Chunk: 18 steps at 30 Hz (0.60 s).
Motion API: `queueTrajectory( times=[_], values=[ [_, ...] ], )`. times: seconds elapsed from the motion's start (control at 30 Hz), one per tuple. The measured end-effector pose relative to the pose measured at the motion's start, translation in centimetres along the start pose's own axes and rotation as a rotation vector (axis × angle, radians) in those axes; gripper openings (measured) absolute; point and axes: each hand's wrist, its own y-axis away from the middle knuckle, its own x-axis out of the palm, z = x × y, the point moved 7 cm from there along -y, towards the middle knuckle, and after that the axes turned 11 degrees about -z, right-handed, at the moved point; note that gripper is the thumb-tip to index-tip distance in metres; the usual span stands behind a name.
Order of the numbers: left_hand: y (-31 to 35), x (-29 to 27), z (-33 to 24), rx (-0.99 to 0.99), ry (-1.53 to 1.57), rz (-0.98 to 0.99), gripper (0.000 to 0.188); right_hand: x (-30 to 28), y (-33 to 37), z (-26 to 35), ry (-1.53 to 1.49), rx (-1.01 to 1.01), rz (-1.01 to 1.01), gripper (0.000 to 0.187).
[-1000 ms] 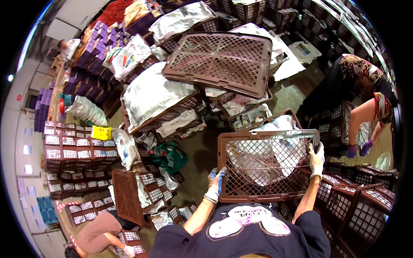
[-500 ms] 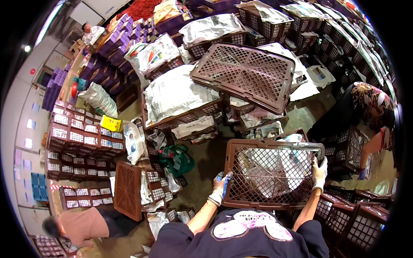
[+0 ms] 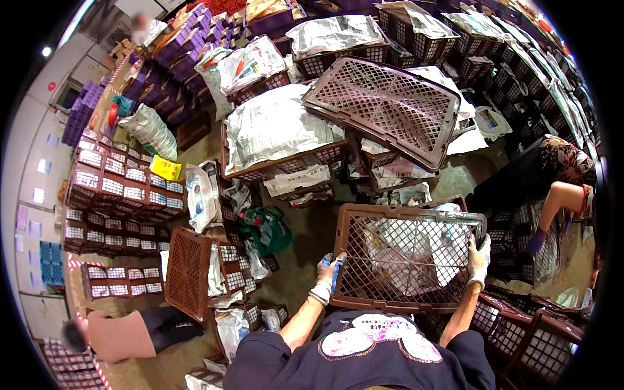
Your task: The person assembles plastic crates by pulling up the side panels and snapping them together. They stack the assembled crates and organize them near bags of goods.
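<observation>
A brown plastic lattice crate lid (image 3: 411, 257) is held level in front of my chest. My left hand (image 3: 329, 272), in a white and blue work glove, grips its left edge. On its right edge my right hand (image 3: 479, 260), gloved in the same way, is closed. Beneath the lid, crumpled newspaper shows through the mesh. The far rim of a brown crate (image 3: 463, 203) peeks out behind the lid; the rest of that crate is mostly hidden.
Ahead, a similar lid (image 3: 385, 107) lies across newspaper-covered crates (image 3: 281, 170). Left of me are a green bag (image 3: 268, 231), an upright brown lid (image 3: 187, 273) and a bending person (image 3: 123, 333). Another person's arm (image 3: 552, 203) reaches toward crates at right.
The lid and both my hands have shifted slightly left and up in the picture, still gripping. The arm of the person at right has moved left; the person at lower left has shifted.
</observation>
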Motion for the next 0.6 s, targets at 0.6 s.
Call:
queueTrajectory(
  times=[0.6],
  values=[
    [1.2,-0.6,-2.5,-0.014,-0.06,0.055,0.035,0.4,1.2,-1.0,0.032,0.004,0.0,0.071]
  ],
)
